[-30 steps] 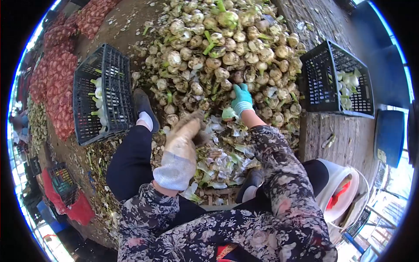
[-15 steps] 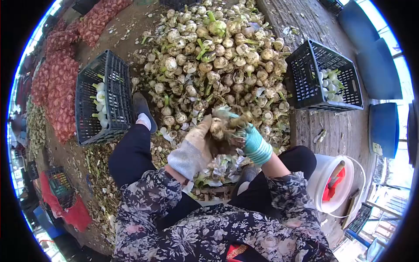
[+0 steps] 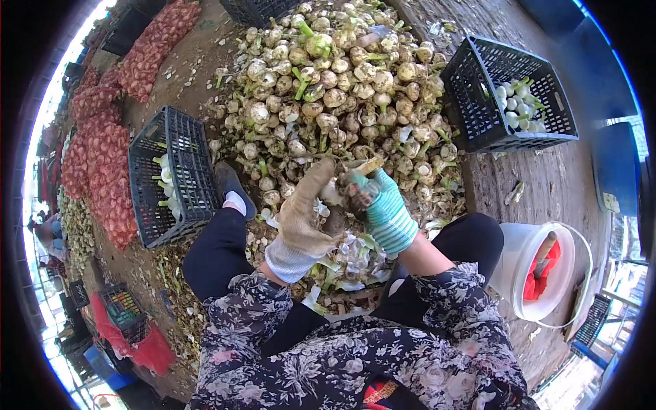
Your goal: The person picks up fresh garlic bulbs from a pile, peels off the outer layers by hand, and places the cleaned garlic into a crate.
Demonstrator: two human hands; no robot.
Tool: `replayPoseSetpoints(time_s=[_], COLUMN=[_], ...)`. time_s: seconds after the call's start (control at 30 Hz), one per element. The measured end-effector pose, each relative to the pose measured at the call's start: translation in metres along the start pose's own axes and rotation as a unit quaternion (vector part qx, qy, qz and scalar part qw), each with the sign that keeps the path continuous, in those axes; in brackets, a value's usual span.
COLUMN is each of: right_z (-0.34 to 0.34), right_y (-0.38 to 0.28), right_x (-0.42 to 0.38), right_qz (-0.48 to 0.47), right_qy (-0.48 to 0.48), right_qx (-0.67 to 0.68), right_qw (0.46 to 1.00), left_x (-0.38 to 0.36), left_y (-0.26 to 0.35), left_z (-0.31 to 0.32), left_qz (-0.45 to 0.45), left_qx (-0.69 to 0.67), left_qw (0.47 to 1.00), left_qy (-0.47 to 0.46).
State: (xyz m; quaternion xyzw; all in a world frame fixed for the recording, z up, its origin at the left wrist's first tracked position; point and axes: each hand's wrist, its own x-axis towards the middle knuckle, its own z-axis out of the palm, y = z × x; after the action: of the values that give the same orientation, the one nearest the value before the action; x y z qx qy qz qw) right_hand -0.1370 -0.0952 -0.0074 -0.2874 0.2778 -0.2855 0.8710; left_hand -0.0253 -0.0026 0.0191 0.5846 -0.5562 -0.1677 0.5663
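Observation:
My left hand (image 3: pixel 304 212), in a soiled tan glove with a white cuff, is closed on a pale garlic bulb (image 3: pixel 333 193), mostly covered by the fingers. My right hand (image 3: pixel 391 215) wears a teal striped glove with dirty fingertips and is curled close against the same bulb. A short tan stick-like piece (image 3: pixel 369 165) juts out above the right fingers; I cannot tell what it belongs to. Just beyond both hands rises a big heap of dirty garlic bulbs (image 3: pixel 335 99) with cut stems. Below them, between my legs, lie loose papery skins (image 3: pixel 355 260).
Black crates with clean white bulbs stand on the left (image 3: pixel 171 178) and on the right (image 3: pixel 509 96). A white bucket (image 3: pixel 506 263) holding a red cloth and a handled tool sits by my right knee. Red net sacks (image 3: pixel 99 178) line the far left.
My right hand has turned and its fingers have drawn in at the bulb; the tan piece now shows above them. The shaggy roots and husk are less visible. The view has shifted slightly.

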Motion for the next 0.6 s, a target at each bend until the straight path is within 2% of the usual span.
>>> replayPoseSetpoints(time_s=[0.07, 0.13, 0.17, 0.27, 0.3, 0.37, 0.4, 0.43, 0.53, 0.6], right_z=[0.002, -0.003, 0.000, -0.033, -0.033, -0.033, -0.018, -0.004, 0.007, 0.013], right_y=[-0.007, -0.011, -0.008, 0.013, 0.012, 0.009, 0.001, -0.007, -0.011, -0.019], right_x=[-0.004, -0.007, -0.006, 0.011, 0.015, 0.022, 0.014, 0.006, -0.005, -0.011], right_qz=[0.011, 0.026, 0.017, 0.098, 0.129, 0.192, 0.135, 0.102, -0.048, -0.031], right_qy=[-0.003, -0.007, 0.003, -0.065, -0.090, -0.154, -0.080, 0.004, -0.040, -0.029], right_qx=[-0.019, -0.061, -0.024, 0.221, 0.282, 0.350, 0.211, 0.052, -0.143, -0.136], right_qw=[1.000, 0.998, 1.000, 0.968, 0.946, 0.904, 0.965, 0.993, 0.988, 0.990], left_x=[-0.003, -0.006, -0.008, -0.007, -0.007, -0.001, 0.000, -0.003, -0.006, -0.004], left_y=[0.001, -0.002, -0.003, -0.004, -0.003, 0.001, 0.003, -0.005, -0.004, -0.003], left_z=[0.004, 0.002, 0.000, 0.002, 0.001, -0.003, -0.004, -0.001, -0.001, 0.002], left_qz=[-0.006, -0.060, -0.087, -0.155, -0.141, -0.043, 0.006, -0.029, -0.166, -0.143], left_qx=[0.030, -0.034, -0.067, -0.160, -0.120, -0.022, 0.027, 0.008, -0.230, -0.188], left_qw=[0.998, 0.996, 0.993, 0.973, 0.981, 0.998, 0.999, 0.998, 0.957, 0.967], left_qy=[0.046, 0.047, 0.048, 0.066, 0.051, 0.028, 0.018, 0.058, 0.056, 0.092])
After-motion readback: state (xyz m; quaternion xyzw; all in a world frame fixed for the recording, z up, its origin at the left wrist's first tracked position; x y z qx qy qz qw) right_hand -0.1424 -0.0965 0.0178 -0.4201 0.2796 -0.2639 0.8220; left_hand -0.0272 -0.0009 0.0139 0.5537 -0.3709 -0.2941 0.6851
